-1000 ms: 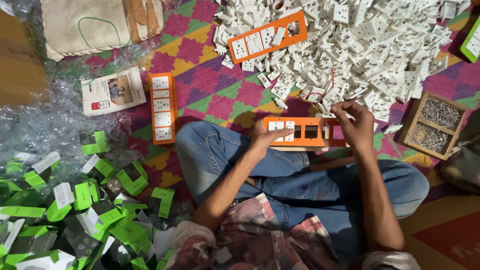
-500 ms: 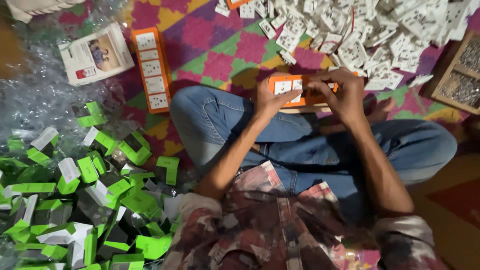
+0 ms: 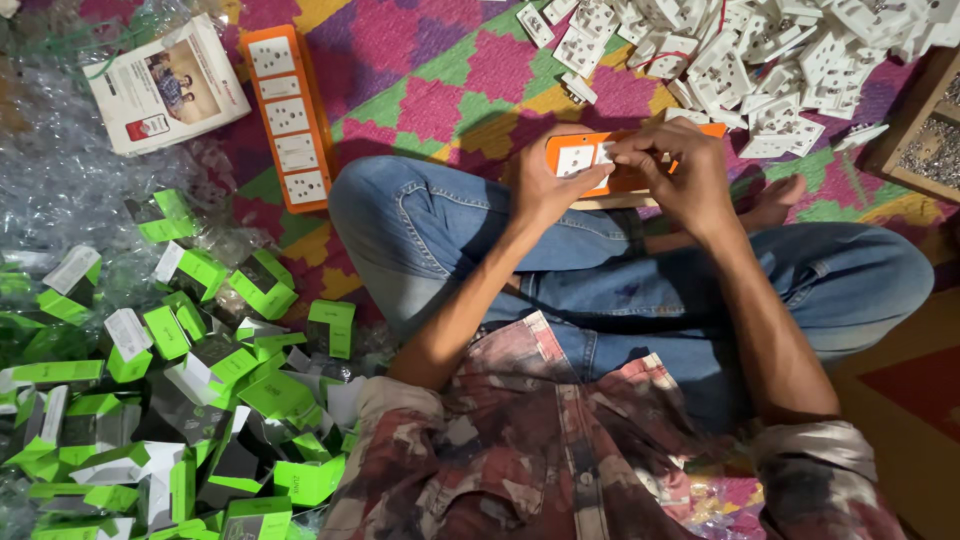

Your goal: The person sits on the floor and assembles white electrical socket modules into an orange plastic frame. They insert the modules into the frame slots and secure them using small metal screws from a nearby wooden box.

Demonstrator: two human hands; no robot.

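Sitting cross-legged on patterned mat [image 3: 430,95]. Orange socket strip [image 3: 612,166] lying across knees, long axis left-right. Left hand [image 3: 545,185] clasping left end; right hand [image 3: 680,170] closer to middle, fingertips pinched on white socket insert [image 3: 578,158].

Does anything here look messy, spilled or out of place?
Nothing looks broken, but the floor is cluttered. Green and white boxes lie tumbled in a heap on crumpled clear plastic, and white socket parts sprawl loose over the patterned mat. Both hands, left hand and right hand, hold an orange strip.
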